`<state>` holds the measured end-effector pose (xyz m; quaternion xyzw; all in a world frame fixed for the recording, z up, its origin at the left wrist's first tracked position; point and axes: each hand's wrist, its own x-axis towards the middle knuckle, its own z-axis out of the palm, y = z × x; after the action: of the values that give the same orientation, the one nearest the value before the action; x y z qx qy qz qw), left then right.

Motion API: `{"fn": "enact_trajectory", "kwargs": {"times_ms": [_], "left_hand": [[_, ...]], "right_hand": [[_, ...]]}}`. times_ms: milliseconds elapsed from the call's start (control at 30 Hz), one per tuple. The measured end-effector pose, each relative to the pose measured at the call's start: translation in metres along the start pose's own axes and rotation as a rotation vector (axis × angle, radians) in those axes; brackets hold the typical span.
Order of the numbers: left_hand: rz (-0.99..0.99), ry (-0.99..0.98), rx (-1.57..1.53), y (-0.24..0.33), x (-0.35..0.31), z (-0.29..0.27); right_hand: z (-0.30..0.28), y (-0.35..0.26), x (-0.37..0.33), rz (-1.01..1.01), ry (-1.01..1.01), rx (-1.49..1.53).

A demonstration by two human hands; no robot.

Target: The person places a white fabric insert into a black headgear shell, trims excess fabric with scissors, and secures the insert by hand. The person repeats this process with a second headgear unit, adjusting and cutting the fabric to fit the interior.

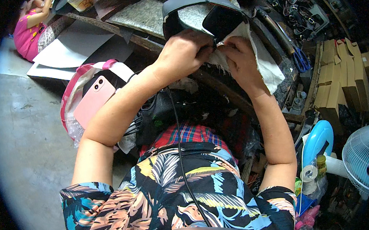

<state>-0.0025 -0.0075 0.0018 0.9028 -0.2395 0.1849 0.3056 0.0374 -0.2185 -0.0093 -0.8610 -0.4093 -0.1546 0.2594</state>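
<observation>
A glossy black curved piece (192,3), like leather or plastic with a wide opening through it, stands up at the edge of the worktable. Its kind is not plain. My left hand (183,51) is closed at its lower edge, fingers bent and pressed against it. Close by on the right, my right hand (242,61) is also closed, with thumb and finger pinched near the same edge. A frayed white cloth (265,67) hangs behind and beside my right hand, touching it. What lies exactly between my fingertips is hidden.
Blue-handled scissors (300,60) lie right of the cloth, near stacked cardboard pieces (339,79). A pink phone (93,100) rests at a pink-and-white bag by my left forearm. White sheets (69,51) are at left, near a seated person in pink (27,35). A fan (359,157) stands right.
</observation>
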Motion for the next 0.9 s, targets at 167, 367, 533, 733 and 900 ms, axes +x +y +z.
{"fn": "enact_trajectory", "kwargs": {"times_ms": [167,367,533,733,900], "left_hand": [[-0.134,0.005,0.236,0.005,0.019,0.010],[-0.103,-0.094,0.142,-0.012,0.034,0.002],[-0.060,-0.079,0.176,-0.019,0.035,0.007],[-0.103,-0.023,0.063,-0.027,0.033,0.014],[-0.108,-0.076,-0.004,-0.029,0.027,0.010]], "right_hand": [[-0.003,0.006,-0.002,-0.069,0.090,0.073],[-0.003,0.003,0.000,-0.040,0.142,0.116],[-0.005,-0.004,0.001,-0.103,0.086,-0.037],[-0.005,-0.007,0.003,-0.108,0.030,-0.101],[0.000,-0.006,0.003,-0.085,0.029,-0.103]]}}
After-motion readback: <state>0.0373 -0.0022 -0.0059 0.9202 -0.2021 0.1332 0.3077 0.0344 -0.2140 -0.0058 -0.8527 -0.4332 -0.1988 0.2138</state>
